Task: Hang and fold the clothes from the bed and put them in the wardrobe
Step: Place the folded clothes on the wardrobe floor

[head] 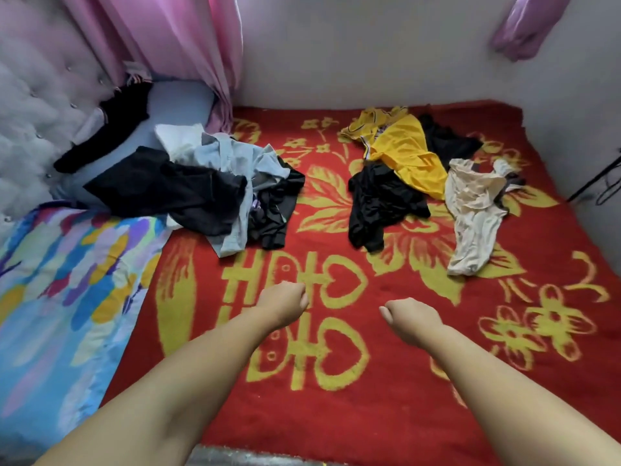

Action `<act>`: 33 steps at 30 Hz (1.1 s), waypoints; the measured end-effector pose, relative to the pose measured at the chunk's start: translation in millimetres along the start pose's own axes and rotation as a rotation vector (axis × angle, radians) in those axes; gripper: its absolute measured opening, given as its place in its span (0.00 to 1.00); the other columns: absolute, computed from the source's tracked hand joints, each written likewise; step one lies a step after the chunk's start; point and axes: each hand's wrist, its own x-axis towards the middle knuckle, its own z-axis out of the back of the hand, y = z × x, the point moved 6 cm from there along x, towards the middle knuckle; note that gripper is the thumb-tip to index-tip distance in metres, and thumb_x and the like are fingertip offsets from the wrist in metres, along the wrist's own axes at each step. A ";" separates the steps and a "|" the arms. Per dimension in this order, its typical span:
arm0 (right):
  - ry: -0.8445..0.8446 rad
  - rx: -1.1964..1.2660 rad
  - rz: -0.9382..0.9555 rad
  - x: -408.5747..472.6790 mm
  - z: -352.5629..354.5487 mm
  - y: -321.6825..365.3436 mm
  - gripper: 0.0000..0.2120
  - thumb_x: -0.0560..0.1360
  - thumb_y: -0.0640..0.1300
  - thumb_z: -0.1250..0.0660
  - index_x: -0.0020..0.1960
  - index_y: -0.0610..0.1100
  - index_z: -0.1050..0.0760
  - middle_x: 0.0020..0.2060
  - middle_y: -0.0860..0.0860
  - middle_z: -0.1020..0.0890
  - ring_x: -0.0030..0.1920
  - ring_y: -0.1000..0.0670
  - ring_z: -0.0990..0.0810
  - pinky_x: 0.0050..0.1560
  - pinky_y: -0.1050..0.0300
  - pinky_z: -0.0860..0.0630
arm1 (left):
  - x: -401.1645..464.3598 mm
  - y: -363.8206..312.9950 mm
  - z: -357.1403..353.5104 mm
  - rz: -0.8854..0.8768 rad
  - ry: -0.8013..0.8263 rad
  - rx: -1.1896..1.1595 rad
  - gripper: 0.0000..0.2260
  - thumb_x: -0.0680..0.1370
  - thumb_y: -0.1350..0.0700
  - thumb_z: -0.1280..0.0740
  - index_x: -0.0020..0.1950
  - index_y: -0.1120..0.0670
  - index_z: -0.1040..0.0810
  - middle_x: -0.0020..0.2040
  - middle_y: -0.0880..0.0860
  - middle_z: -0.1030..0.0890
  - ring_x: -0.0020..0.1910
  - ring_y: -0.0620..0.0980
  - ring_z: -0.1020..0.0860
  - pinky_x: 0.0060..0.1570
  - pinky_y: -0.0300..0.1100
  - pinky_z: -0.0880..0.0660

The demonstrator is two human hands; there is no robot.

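Both hands hovered over the red and yellow blanket point(386, 415) on the bed, holding nothing. The left hand point(285, 302) had its fingers curled into a loose fist, and the right hand point(408, 317) was curled the same way, its fingers together and empty.

The clothes lay beyond the fingers in two groups, apart from both hands. Ahead and to the left of the left fingers sat a tangled heap point(215, 190) of black, grey and white garments. Ahead and to the right of the right fingers lay a yellow jersey point(403, 153), a black garment point(379, 203) overlapping its near edge, and a cream garment point(477, 210) farther right. Another black piece point(111, 129) lay far left, on the pale pillow near the headboard.

All of it looked light, limp and thin, likely to sag and slide when lifted. The yellow jersey and the black garment beside it had a sheen and would probably slip through a loose pinch. A sensible hold would be at the shoulders or waistband, one hand at each end, so the cloth hangs flat. The heap would likely need pulling apart one piece at a time, since layers were tangled.
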 end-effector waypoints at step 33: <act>-0.434 0.061 -0.016 252.2 -215.2 -154.2 0.29 0.75 0.52 0.51 0.75 0.48 0.40 0.75 0.46 0.39 0.75 0.48 0.48 0.73 0.42 0.59 | 408.8 -100.0 -175.0 -0.095 -0.292 -0.020 0.08 0.81 0.61 0.44 0.56 0.58 0.28 0.54 0.54 0.26 0.54 0.56 0.30 0.46 0.46 0.35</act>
